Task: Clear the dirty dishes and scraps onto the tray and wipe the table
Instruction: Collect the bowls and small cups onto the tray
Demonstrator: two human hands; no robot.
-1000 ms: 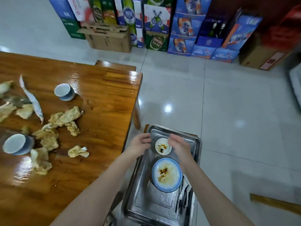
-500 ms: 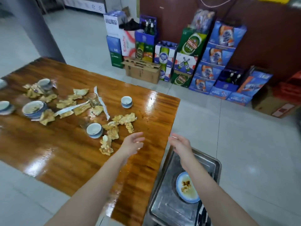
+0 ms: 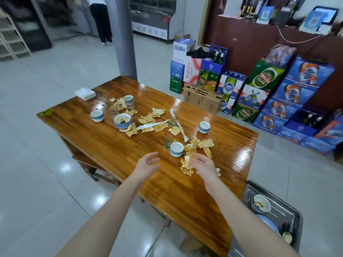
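While left hand (image 3: pixel 148 164) and right hand (image 3: pixel 203 164) hover empty, fingers loosely spread, nearest cup (image 3: pixel 176 149) sits frame centre, just above and between them, roughly equidistant; scraps (image 3: pixel 185 168) beside right hand; tray (image 3: pixel 289 217) lower right.

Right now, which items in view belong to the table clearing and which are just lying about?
Job: blue-and-white ceramic cups, stacked blue-rimmed bowls, clear drinking glasses, crumpled tan scraps, white paper strips, glossy wooden table, steel tray.
Lying about: stacked beer cartons, brown cardboard box, grey pillar.
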